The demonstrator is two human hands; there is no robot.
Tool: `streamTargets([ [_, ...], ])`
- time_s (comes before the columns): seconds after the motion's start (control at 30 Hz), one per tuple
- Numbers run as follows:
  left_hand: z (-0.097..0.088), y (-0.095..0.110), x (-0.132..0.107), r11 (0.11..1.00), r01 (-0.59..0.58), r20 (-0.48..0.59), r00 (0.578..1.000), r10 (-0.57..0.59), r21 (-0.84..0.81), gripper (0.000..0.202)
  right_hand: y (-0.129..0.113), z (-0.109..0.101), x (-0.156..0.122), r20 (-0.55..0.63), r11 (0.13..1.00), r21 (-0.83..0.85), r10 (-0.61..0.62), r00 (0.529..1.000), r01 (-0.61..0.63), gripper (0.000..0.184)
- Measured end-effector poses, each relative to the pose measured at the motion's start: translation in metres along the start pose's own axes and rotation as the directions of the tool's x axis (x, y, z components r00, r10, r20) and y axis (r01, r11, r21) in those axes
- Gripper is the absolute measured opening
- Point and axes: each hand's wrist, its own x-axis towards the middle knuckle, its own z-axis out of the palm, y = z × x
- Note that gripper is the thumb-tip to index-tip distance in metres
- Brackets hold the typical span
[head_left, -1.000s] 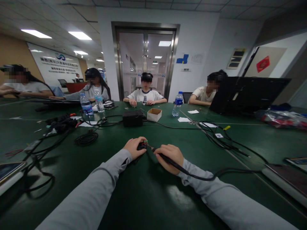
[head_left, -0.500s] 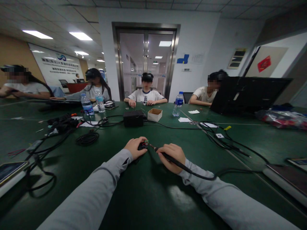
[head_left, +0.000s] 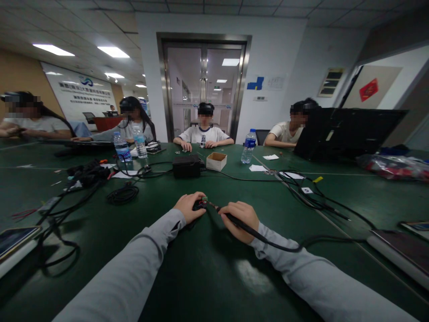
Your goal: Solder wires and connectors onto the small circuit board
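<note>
My left hand is closed on a small black part with red wires and a green piece, down on the green table. Fingers hide much of that part. In my right hand is a soldering iron, gripped like a pen and slanting down to the left. Its metal tip meets or almost meets the green piece; contact is too small to tell. From the iron's back end a black cord runs over my right sleeve toward the right.
Beyond my hands are a black power box, an open cardboard box and a water bottle. Tangled cables lie left, more cables right. A monitor stands far right. Several people sit around the table.
My hands, the small part and the soldering iron stay practically where they were. Across the table, a person's hand has shifted slightly.
</note>
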Motion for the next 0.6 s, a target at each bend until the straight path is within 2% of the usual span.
streamTargets([
  [0.13,0.000,-0.001,0.000,1.000,0.009,0.000,1.000,-0.009,-0.004,0.044,0.000,0.001,0.000,0.005,1.000,-0.008,-0.006,1.000,0.006,0.012],
  [0.4,-0.002,-0.005,-0.004,0.999,-0.003,-0.038,0.999,0.004,0.042,0.044,0.000,-0.002,0.000,-0.067,1.000,-0.015,0.007,0.998,-0.008,0.013],
  [0.5,-0.014,-0.019,-0.020,0.991,0.044,-0.092,0.995,-0.032,0.130,0.043,0.001,-0.002,-0.001,-0.056,1.000,-0.014,-0.005,0.998,0.004,0.014],
  [0.6,-0.039,-0.042,-0.047,0.976,0.120,-0.105,0.989,-0.102,0.182,0.045,0.000,-0.002,-0.001,-0.034,1.000,-0.013,-0.017,0.999,0.017,0.014],
])
